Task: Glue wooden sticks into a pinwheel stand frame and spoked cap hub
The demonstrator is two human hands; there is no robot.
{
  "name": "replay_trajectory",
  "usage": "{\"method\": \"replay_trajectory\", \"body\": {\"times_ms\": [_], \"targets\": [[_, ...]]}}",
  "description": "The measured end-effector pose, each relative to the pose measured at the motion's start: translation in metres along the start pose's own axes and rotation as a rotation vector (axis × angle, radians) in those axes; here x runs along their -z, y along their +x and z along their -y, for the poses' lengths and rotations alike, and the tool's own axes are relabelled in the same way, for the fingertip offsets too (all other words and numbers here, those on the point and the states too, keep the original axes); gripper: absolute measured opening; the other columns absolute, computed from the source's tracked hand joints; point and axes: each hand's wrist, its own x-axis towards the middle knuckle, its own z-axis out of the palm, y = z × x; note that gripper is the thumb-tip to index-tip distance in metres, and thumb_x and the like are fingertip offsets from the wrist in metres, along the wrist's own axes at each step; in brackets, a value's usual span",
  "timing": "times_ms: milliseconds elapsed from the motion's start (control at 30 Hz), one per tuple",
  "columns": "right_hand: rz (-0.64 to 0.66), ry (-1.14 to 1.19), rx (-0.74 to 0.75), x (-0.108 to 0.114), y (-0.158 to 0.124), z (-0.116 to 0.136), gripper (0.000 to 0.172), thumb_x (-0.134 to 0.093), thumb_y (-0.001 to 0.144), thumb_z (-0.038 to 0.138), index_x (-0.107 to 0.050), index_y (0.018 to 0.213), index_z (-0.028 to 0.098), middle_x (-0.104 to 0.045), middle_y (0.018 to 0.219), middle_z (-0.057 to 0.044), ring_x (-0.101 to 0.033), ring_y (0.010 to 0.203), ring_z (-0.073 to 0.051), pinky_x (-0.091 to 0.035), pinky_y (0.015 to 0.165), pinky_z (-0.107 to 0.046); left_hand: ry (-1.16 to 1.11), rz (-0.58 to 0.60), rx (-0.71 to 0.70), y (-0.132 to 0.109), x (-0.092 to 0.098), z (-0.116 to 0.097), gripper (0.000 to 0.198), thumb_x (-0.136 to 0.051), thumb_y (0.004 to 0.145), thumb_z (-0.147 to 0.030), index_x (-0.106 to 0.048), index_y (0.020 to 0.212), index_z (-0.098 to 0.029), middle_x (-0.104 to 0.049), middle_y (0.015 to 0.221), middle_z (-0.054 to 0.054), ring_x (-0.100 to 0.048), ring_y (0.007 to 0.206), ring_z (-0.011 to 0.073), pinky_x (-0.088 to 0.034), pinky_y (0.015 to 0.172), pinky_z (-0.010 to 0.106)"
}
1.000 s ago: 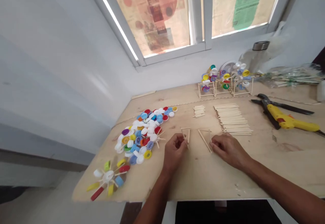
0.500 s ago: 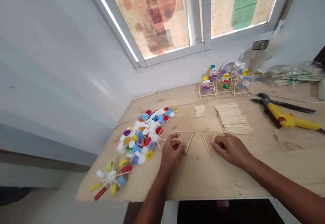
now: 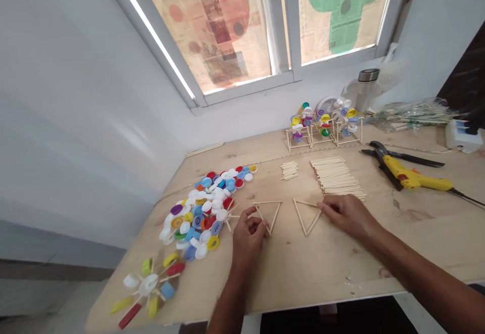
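My left hand [image 3: 249, 233] is closed, thumb and fingers pinching the left side of a triangle made of thin wooden sticks [image 3: 276, 218]. A second stick triangle [image 3: 299, 218] lies just to the right, point toward me. Its upper right corner is pinched by my right hand [image 3: 345, 213], whose fingertips partly hide that corner. The two triangles are apart on the wooden table [image 3: 291, 278]. Beyond my right hand lies a row of loose sticks [image 3: 335, 176], with a small pile of shorter sticks [image 3: 289, 170] to its left.
Colourful bottle caps [image 3: 206, 205] are heaped on the left. A cap-and-stick wheel [image 3: 148, 284] lies near the front left. Small stick stands with cap wheels [image 3: 325, 124] line the back. A yellow glue gun [image 3: 417, 175], black-handled cutters [image 3: 413, 158] and bagged sticks [image 3: 415, 113] are on the right.
My right hand has shifted from the right triangle's side up to its upper right corner, and that triangle looks turned and wider. My left hand keeps its pinch. The whole view has shifted.
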Motion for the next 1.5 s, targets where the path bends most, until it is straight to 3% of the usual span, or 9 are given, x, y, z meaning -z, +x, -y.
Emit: {"method": "replay_trajectory", "body": {"times_ms": [167,333,567,833,1300,1500], "targets": [[-0.200,-0.070,-0.043,0.034,0.008,-0.034,0.027,-0.044,0.084,0.038,-0.065,0.078,0.021,-0.068,0.069,-0.002,-0.058,0.060,-0.015,-0.036,0.054,-0.025,0.004,-0.002,-0.007,0.000,0.001,0.001,0.052,-0.062,0.063,-0.028,-0.048,0.112,-0.014,-0.058,0.059,-0.004,-0.053,0.046,0.0111,-0.035,0.042,0.019],[-0.171,-0.439,0.117,0.048,0.016,-0.057,0.024,-0.043,0.085,0.027,-0.065,0.079,0.020,-0.069,0.080,-0.005,-0.060,0.070,-0.017,-0.036,0.062,-0.028,0.020,0.004,-0.008,0.000,0.002,0.000,0.054,-0.062,0.064,-0.028,-0.049,0.114,-0.013,-0.056,0.057,-0.005,-0.051,0.045,0.0105,-0.034,0.041,0.019],[-0.092,-0.568,0.261,0.045,0.029,-0.056,0.025,-0.045,0.088,0.023,-0.061,0.070,0.018,-0.065,0.075,-0.005,-0.055,0.074,-0.017,-0.029,0.066,-0.030,-0.010,0.008,-0.023,0.002,0.003,0.006,0.059,-0.065,0.063,-0.029,-0.048,0.116,-0.013,-0.057,0.059,-0.005,-0.049,0.042,0.0092,-0.034,0.040,0.019],[-0.064,-0.621,0.343,0.050,0.033,-0.063,0.025,-0.044,0.090,0.023,-0.060,0.072,0.017,-0.065,0.076,-0.006,-0.053,0.074,-0.017,-0.028,0.067,-0.031,-0.010,0.006,-0.032,0.003,0.003,0.007,0.059,-0.065,0.063,-0.029,-0.047,0.117,-0.013,-0.058,0.060,-0.004,-0.049,0.043,0.0094,-0.035,0.041,0.019],[0.010,-0.617,0.381,0.056,0.036,-0.065,0.022,-0.045,0.088,0.019,-0.058,0.070,0.017,-0.063,0.075,-0.007,-0.051,0.071,-0.017,-0.028,0.068,-0.030,0.020,-0.013,-0.011,0.000,0.002,0.001,0.060,-0.064,0.062,-0.031,-0.049,0.117,-0.013,-0.057,0.060,-0.004,-0.049,0.043,0.0096,-0.034,0.041,0.019],[-0.048,-0.572,0.333,0.070,0.034,-0.072,0.021,-0.042,0.087,0.020,-0.055,0.072,0.019,-0.063,0.071,-0.004,-0.052,0.068,-0.016,-0.030,0.070,-0.030,0.007,-0.024,-0.013,0.000,0.001,0.001,0.062,-0.065,0.060,-0.032,-0.048,0.117,-0.013,-0.057,0.058,-0.005,-0.049,0.042,0.0102,-0.033,0.040,0.019]]}}
